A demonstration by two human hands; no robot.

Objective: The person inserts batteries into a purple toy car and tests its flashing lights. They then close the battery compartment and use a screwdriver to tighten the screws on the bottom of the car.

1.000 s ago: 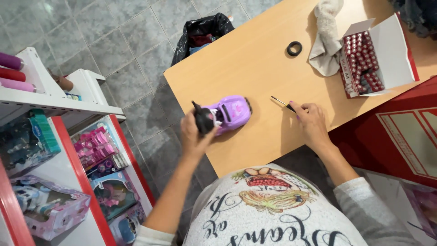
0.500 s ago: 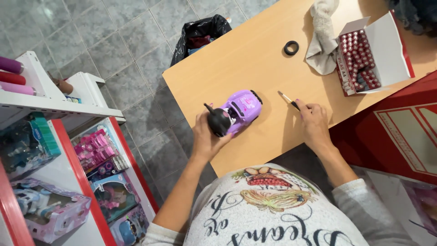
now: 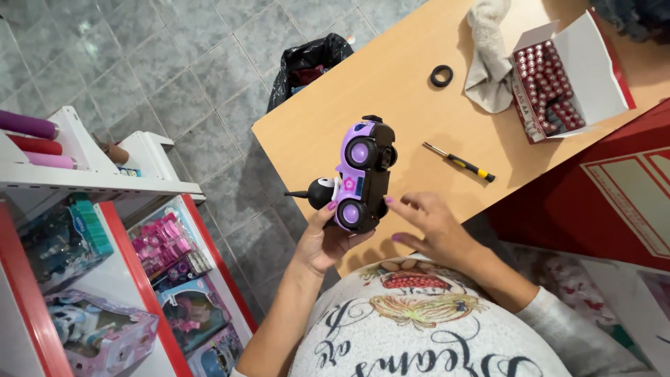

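My left hand [image 3: 328, 237] holds a purple and black toy car [image 3: 359, 174] up over the near edge of the wooden table [image 3: 391, 77], tilted on its side so two purple wheels face me. A small black figure sticks out of the car toward the left. My right hand [image 3: 433, 227] hovers just right of the car with fingers spread, empty. A small screwdriver [image 3: 459, 162] with a yellow and black handle lies on the table beyond my right hand.
A black rubber ring [image 3: 441, 75] and a grey cloth [image 3: 488, 59] lie farther back. An open white and red box of batteries [image 3: 558, 84] sits at the right. A black bag [image 3: 307, 63] is on the tiled floor. Toy shelves [image 3: 105, 265] stand at left.
My left hand lifted the toy car off the table and turned it on its side. My right hand let go of the screwdriver, which now lies on the table.
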